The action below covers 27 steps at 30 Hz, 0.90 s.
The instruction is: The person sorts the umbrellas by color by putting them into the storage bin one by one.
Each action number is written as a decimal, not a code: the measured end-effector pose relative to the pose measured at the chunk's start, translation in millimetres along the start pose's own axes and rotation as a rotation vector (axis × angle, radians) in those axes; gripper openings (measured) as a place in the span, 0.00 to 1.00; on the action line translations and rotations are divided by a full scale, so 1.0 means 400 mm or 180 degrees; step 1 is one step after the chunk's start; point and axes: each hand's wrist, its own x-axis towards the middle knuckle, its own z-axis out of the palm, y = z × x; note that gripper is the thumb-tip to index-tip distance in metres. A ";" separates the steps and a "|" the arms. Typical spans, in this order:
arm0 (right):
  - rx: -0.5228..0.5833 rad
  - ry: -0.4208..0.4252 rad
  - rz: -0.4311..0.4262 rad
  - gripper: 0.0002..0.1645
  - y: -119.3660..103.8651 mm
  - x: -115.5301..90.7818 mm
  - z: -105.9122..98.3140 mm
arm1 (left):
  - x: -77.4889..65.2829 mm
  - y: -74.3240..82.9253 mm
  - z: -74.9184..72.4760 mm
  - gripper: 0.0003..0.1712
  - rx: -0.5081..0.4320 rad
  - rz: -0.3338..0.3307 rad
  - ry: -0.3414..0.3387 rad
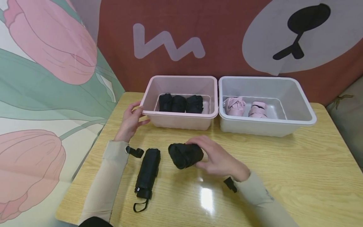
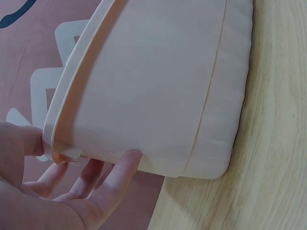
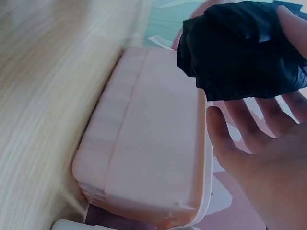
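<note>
My left hand (image 1: 131, 122) holds the front left corner of a pink plastic bin (image 1: 181, 121), thumb at the rim and fingers against the outer wall. In the left wrist view, that bin (image 2: 148, 86) fills the middle. Over the table in front of the bins, my right hand (image 1: 216, 156) grips a black folded umbrella (image 1: 184, 155), its wrinkled cloth turned partly end-on. Another black folded umbrella (image 1: 148, 173), with a wrist loop, lies on the table between my arms. Inside the pink bin sit three black cloth bundles (image 1: 179, 104), their lower parts hidden.
A light grey bin (image 1: 266, 126) stands close to the pink bin's right side, holding two pink bundles (image 1: 234, 106). Both rest at the back of the wooden table (image 1: 297, 164), before a patterned cloth backdrop (image 1: 175, 19). Black straps hang at both wrists.
</note>
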 end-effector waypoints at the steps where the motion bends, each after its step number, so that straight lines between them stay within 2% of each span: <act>1: 0.0080 0.0048 0.0010 0.40 0.000 0.001 -0.004 | 0.000 0.000 0.000 0.26 -0.0001 0.0001 -0.0001; 8: 0.0653 0.0256 0.0083 0.39 -0.007 0.008 -0.045 | -0.005 0.003 0.002 0.27 0.0002 -0.0007 0.0013; 13: 0.0894 0.0448 0.0098 0.41 -0.006 0.017 -0.075 | -0.005 0.004 0.002 0.28 0.0013 -0.0024 0.0024; 18: 0.1229 0.0616 0.0105 0.39 0.001 0.024 -0.098 | -0.002 0.000 0.003 0.27 0.0006 -0.0013 0.0020; 24: 0.1783 0.0767 0.0376 0.31 0.006 0.024 -0.129 | 0.001 -0.002 0.002 0.26 -0.0002 0.0004 0.0023; 27: 0.1898 0.0836 0.0565 0.30 0.008 0.028 -0.144 | 0.000 -0.001 0.001 0.26 0.0003 0.0002 0.0030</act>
